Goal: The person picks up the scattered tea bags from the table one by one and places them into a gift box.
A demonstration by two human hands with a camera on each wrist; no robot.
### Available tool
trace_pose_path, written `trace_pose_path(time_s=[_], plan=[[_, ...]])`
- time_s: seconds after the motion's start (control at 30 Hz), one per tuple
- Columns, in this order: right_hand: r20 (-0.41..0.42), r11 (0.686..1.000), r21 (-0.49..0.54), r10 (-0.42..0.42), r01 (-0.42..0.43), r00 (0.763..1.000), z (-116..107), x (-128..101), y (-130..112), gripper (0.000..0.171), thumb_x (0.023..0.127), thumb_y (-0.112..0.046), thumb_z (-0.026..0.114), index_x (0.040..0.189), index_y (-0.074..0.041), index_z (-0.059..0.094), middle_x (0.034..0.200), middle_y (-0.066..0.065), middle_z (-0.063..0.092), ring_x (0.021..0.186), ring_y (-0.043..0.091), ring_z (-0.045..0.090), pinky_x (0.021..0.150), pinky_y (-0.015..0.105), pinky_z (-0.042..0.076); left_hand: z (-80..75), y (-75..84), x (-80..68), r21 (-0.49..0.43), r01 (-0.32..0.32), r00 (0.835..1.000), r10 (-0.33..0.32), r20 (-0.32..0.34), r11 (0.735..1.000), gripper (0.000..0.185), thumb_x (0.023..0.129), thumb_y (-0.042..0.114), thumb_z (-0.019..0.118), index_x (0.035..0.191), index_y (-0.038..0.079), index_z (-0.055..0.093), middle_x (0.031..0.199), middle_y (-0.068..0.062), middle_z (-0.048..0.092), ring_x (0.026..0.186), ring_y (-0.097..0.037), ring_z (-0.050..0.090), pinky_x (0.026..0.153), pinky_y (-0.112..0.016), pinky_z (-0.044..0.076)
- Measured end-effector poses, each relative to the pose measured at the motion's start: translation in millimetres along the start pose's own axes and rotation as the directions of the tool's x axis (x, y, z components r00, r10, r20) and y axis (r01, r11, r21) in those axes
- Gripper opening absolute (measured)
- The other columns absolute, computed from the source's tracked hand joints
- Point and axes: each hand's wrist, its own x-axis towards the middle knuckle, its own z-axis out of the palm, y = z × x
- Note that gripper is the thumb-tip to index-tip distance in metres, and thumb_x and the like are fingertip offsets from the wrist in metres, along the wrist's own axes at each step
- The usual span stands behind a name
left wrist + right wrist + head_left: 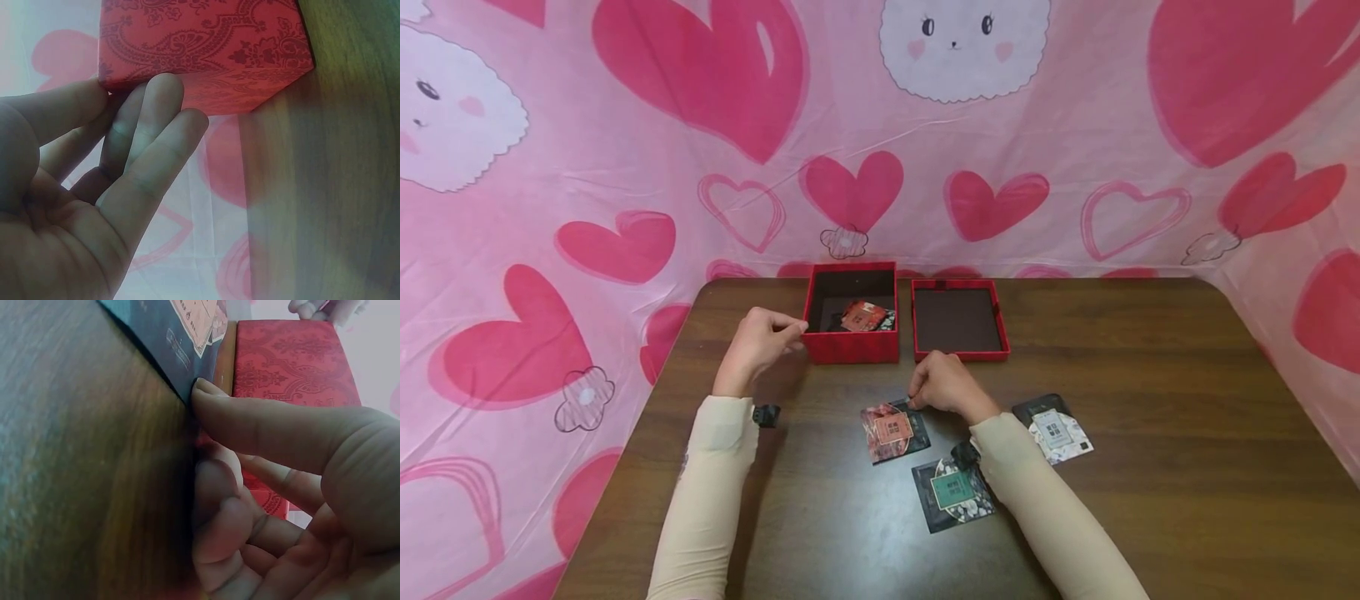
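In the head view my left hand is at the front left corner of an open red box, thumb and index finger pinching its rim. The left wrist view shows the box's patterned side beside those fingertips, the other fingers nearly straight. Inside the box lies an orange-red sachet. My right hand pinches the upper right corner of a flat sachet with an orange label, low over the table. In the right wrist view, the thumb presses on the dark corner of this sachet.
The red box lid lies to the right of the box, dark inside up. A green-labelled sachet lies nearer me, and a white-labelled one lies right of my right forearm. All are on the brown wooden table, with a pink heart-patterned cloth behind.
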Motion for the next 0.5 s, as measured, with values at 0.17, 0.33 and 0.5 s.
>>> trace_pose_path(time_s=[0.17, 0.33, 0.5], plan=[[0.008, 1.000, -0.001, -0.011, 0.011, 1.000, 0.2, 0.8, -0.7, 0.017, 0.070, -0.010, 0.092, 0.068, -0.018, 0.077, 0.068, -0.009, 0.068, 0.071, 0.015, 0.058, 0.065, 0.032, 0.050, -0.1, -0.2, 1.7, -0.001, 0.011, 1.000, -0.011, 0.002, 1.000, 0.028, 0.098, 0.019, 0.067, 0.115, -0.002, 0.075, 0.103, -0.017, 0.073, 0.090, -0.037, 0.072, 0.086, -0.047, 0.056], [0.005, 0.999, -0.031, -0.033, 0.033, 0.999, 0.4, 0.6, -1.7, 0.017, 0.070, -0.011, 0.092, 0.068, -0.020, 0.077, 0.070, -0.012, 0.068, 0.071, 0.012, 0.058, 0.066, 0.031, 0.051, -0.2, -0.3, 1.9, 0.009, 0.005, 1.000, -0.005, 0.005, 1.000, 0.029, 0.098, 0.021, 0.068, 0.115, -0.002, 0.075, 0.101, -0.017, 0.074, 0.089, -0.037, 0.073, 0.085, -0.047, 0.057], [0.042, 0.994, -0.058, -0.088, 0.090, 0.995, 0.9, 0.0, -2.7, 0.022, 0.076, -0.004, 0.084, 0.062, -0.019, 0.075, 0.066, -0.012, 0.066, 0.064, 0.011, 0.057, 0.057, 0.028, 0.050, 0.0, -1.3, 1.6, 0.018, -0.024, 1.000, 0.024, 0.003, 1.000, 0.030, 0.098, 0.021, 0.068, 0.113, -0.004, 0.075, 0.101, -0.018, 0.074, 0.086, -0.037, 0.073, 0.081, -0.044, 0.058]])
